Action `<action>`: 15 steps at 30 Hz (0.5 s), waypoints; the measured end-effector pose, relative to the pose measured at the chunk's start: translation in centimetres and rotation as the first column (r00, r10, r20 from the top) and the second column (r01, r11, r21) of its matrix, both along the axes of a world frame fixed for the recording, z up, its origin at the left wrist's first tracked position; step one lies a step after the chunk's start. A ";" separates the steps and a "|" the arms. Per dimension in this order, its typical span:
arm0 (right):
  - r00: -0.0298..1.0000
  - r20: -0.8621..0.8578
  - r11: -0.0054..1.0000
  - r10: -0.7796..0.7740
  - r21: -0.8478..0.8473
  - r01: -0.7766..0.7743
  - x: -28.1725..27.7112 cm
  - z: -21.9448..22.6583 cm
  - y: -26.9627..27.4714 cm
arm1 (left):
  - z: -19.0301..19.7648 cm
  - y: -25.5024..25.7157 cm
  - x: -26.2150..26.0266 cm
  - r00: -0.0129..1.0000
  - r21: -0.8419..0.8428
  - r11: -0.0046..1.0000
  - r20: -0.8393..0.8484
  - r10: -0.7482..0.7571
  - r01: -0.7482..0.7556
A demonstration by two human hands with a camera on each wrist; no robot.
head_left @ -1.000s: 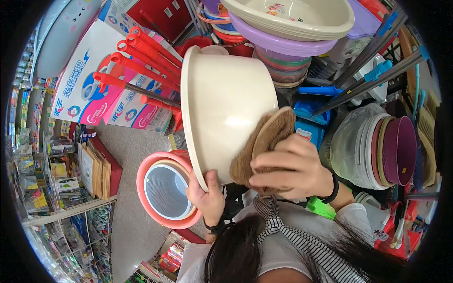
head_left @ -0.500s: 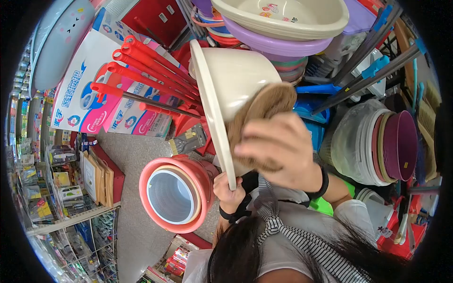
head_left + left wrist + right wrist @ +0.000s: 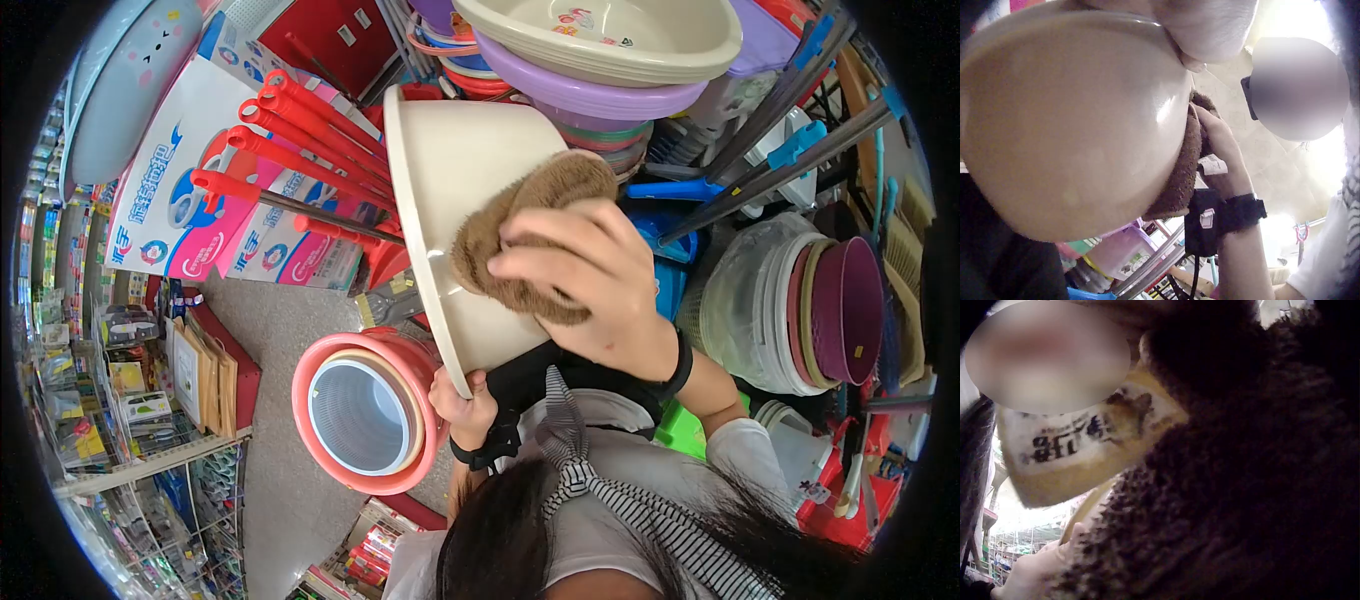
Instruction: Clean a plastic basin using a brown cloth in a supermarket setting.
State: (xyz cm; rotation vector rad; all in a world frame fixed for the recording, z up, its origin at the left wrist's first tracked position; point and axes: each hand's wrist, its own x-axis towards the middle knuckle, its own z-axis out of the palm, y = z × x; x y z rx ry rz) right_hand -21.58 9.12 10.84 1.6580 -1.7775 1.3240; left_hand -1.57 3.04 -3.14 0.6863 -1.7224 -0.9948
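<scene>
A cream plastic basin (image 3: 470,140) is held tipped on its side in front of the body, its outer wall toward the right. My left hand (image 3: 466,408) grips the basin's rim at the lower end, thumb on one side. With my right hand (image 3: 605,290) I hold a brown fluffy cloth (image 3: 560,185) against the basin's outer wall, fingers bent over it. The left wrist view shows the basin's smooth outside (image 3: 1072,131) with the cloth (image 3: 1182,169) pressed along its edge. A printed label (image 3: 1079,444) hangs from the dark cloth in the right wrist view.
Red-handled poles (image 3: 310,160) and printed boxes (image 3: 165,200) stand left of the basin. A pink bucket (image 3: 303,420) with nested baskets is on the floor. Stacked basins (image 3: 600,90) rise behind; nested bins (image 3: 845,310) and metal poles (image 3: 760,160) are at right. Shelves (image 3: 150,455) line the left.
The basin swung right and tilted, then came partly back left. My right hand moved the cloth upward and left along its wall. The left hand kept its hold on the rim.
</scene>
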 end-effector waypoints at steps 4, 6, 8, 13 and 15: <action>0.997 -0.044 0.994 0.067 0.093 -0.062 1.4 -0.5 2.2 | -0.9 -1.1 1.1 0.999 -0.056 0.998 0.029 -0.016 0.018; 0.983 -0.101 0.981 0.155 0.133 -0.141 2.5 -1.2 3.3 | -1.0 -1.2 1.3 0.997 0.034 0.998 -0.045 -0.059 0.061; 0.977 -0.111 0.976 0.180 0.145 -0.164 1.9 -1.3 3.8 | -1.0 -1.2 1.6 0.996 0.021 0.996 -0.028 -0.082 0.082; 0.998 0.051 0.995 -0.032 0.095 0.027 -2.0 0.0 3.1 | -1.9 -1.1 1.5 0.991 0.007 0.993 -0.075 -0.114 0.115; 0.986 0.156 0.995 -0.051 0.098 0.036 -2.0 -0.3 3.6 | -2.1 -1.3 1.4 0.988 0.031 0.992 -0.101 -0.119 0.123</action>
